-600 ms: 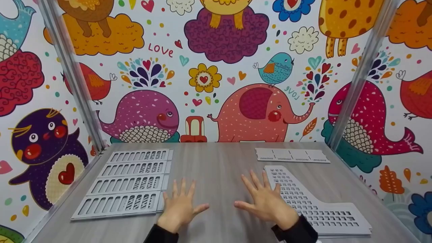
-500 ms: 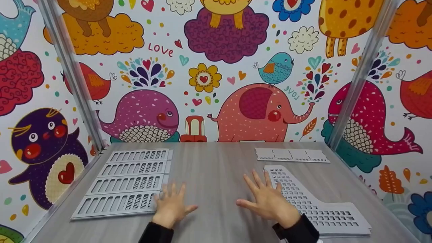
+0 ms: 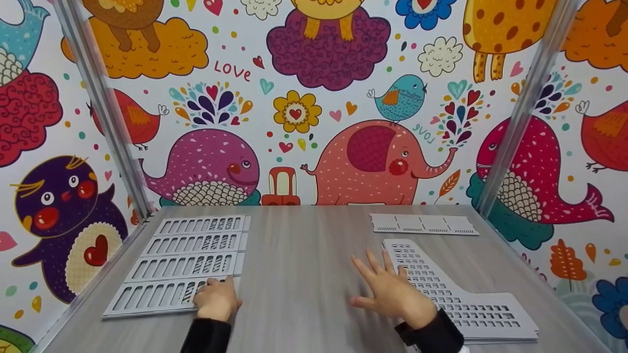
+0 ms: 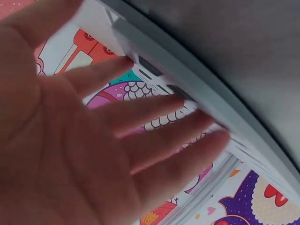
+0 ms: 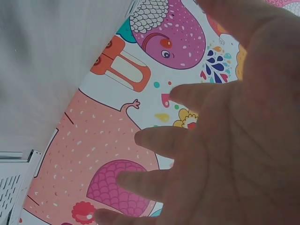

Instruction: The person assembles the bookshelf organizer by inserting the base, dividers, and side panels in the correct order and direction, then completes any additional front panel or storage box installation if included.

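My left hand (image 3: 216,298) is over the right end of the nearest slotted grey-white panel (image 3: 152,311) on the table's left side. In the left wrist view its fingertips (image 4: 218,137) come right at the slots beside the panel's edge (image 4: 201,79), and the thumb stands away from the fingers. My right hand (image 3: 392,294) is spread palm down over the table, holding nothing. It overlaps the left edge of a curved white panel (image 3: 490,299) with rows of small square holes. The right wrist view shows its fingers (image 5: 159,140) apart.
Several similar slotted panels (image 3: 240,263) lie in rows behind the nearest one. At the back right is a narrow white strip (image 3: 409,224) marked by short lines. Printed walls and metal corner posts (image 3: 508,117) enclose the grey wood-look table (image 3: 304,255).
My left hand has moved left from the bare table onto the nearest slotted panel, its fingers bending down at the end. The right hand has barely shifted.
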The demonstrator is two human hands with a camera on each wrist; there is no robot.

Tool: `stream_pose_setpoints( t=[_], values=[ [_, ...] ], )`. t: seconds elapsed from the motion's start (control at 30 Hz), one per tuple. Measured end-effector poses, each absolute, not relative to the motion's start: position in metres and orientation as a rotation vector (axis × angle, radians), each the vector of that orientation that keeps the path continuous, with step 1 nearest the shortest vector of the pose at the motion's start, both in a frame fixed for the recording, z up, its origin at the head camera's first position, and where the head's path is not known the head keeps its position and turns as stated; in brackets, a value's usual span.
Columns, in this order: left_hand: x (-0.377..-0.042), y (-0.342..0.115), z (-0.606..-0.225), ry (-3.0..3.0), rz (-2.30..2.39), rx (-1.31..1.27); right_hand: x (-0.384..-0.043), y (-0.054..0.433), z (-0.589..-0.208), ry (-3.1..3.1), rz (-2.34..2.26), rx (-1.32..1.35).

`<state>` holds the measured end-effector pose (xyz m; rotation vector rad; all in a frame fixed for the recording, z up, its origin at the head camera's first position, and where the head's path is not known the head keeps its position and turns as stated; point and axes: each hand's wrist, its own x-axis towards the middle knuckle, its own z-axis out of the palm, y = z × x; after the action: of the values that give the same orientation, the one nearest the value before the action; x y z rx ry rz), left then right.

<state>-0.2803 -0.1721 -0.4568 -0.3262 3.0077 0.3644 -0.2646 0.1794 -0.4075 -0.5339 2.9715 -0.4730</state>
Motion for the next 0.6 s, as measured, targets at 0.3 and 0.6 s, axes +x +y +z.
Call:
stream_pose_setpoints(
  t=[0.3,0.6],
  values=[
    [-0.280,-0.174,-0.456,3.106,0.476,-0.284,-0.264,0.179,-0.409,2.960,-0.437,-0.569],
    [-0.267,-0.129,-0.442,3.331,0.531,-0.118,-0.266,0.181,-0.407,2.941,-0.449,-0.556]
  ],
)
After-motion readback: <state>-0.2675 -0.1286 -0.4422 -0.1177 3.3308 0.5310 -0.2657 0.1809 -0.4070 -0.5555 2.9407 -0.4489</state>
